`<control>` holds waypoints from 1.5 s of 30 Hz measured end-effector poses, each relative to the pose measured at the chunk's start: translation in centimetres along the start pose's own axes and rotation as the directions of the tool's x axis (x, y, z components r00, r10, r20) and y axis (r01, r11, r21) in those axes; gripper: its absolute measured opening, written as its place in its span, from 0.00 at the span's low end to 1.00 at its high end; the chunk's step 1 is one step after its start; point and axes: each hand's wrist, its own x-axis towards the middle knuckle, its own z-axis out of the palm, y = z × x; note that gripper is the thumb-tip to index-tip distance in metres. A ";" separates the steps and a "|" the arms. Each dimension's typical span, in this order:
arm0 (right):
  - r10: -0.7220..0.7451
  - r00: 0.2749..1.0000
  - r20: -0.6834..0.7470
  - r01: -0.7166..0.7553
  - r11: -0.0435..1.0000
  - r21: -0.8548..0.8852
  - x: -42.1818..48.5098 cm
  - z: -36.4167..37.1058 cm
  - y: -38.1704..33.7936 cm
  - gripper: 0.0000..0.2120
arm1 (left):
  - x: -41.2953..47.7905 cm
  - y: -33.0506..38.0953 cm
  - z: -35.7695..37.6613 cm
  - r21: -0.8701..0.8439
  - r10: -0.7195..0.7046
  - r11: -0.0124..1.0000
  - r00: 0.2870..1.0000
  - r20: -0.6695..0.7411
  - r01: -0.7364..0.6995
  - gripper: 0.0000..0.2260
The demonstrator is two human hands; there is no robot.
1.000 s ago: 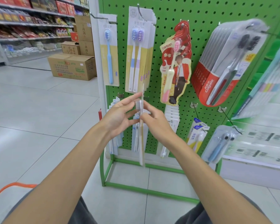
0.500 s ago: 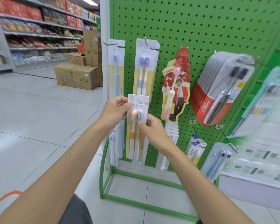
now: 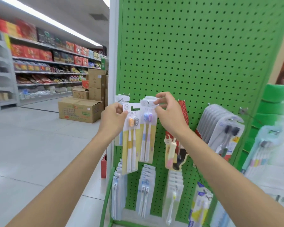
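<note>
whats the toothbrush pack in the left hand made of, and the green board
The toothbrush pack: likely matte printed card under a clear plastic blister, which bulges over the heads. The green board: probably painted metal, smooth with evenly punched holes.

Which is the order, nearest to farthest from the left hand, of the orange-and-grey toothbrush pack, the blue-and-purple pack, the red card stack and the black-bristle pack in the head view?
1. orange-and-grey toothbrush pack, pinched by the left hand.
2. blue-and-purple pack, just to its right.
3. red card stack, further right, past the right hand.
4. black-bristle pack, far right.
</note>
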 end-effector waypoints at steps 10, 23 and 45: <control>0.131 0.958 0.257 -0.061 0.963 -0.262 8.3 -0.5 2.2 0.16 | 3.4 -0.4 3.4 0.249 0.167 0.960 0.975 -0.144 -0.128 0.08; 0.255 0.851 0.460 -0.185 0.964 -0.192 11.6 -0.6 4.1 0.11 | 6.0 -1.5 5.4 0.076 0.137 0.989 0.985 -0.108 -0.129 0.09; 0.116 0.955 0.273 -0.006 0.928 -0.374 12.1 -2.1 4.4 0.10 | 10.0 -1.6 7.5 -0.182 0.057 0.983 0.928 0.368 0.012 0.08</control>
